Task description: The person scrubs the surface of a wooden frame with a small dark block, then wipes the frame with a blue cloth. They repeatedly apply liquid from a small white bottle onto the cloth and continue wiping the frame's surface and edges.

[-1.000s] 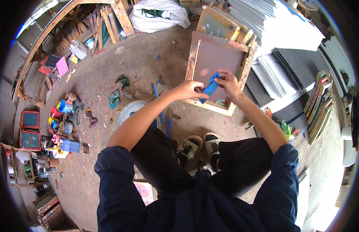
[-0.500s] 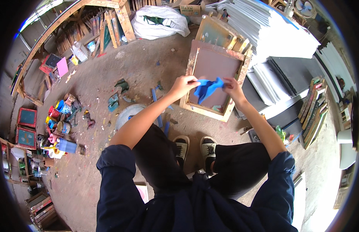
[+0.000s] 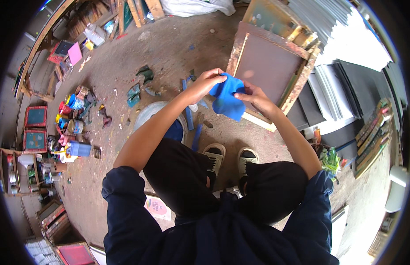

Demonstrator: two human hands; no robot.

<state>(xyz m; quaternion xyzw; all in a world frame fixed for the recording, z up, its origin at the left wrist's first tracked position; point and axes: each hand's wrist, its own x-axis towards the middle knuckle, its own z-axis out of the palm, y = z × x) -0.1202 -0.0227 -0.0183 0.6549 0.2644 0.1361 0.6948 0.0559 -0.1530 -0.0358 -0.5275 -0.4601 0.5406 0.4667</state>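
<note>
Cloth: blue cloth, small, held up in the air betw. both hands, above the dirt floor and just in front of the lower-left edge of the wooden screen frame; not resting on anything
Left hand: left hand closed on the cloth's upper-left edge, fingers curled over, thumb under; pinch grip
Right hand: right hand pinches the cloth's right edge, thumb and forefingers pressed together on the fabric
Cloth shape: bunched at the top betw. the hands, lower part hangs as a loose flap w. a pointed corner; folds visible
Handling (judged): light, soft, limp; no stiffness, sags wherever unsupported; prob. not slippery, not fragile; may carry paint or ink, cannot tell
Where to grip (judged): edges or corners, pinch w. fingertips; two spaced pinches keep it spread, one pinch lets it collapse into a bundle
Frame: lies flat on the floor, dark mesh panel, paint-worn rails; apart from the cloth as far as can be told
Below hands: white bucket w. blue contents, near person's knees; shoes close to it
Left side: paint cans clustered on floor, well apart from the hands
Right side: stacked sheets, black and white, beside the frame
</note>
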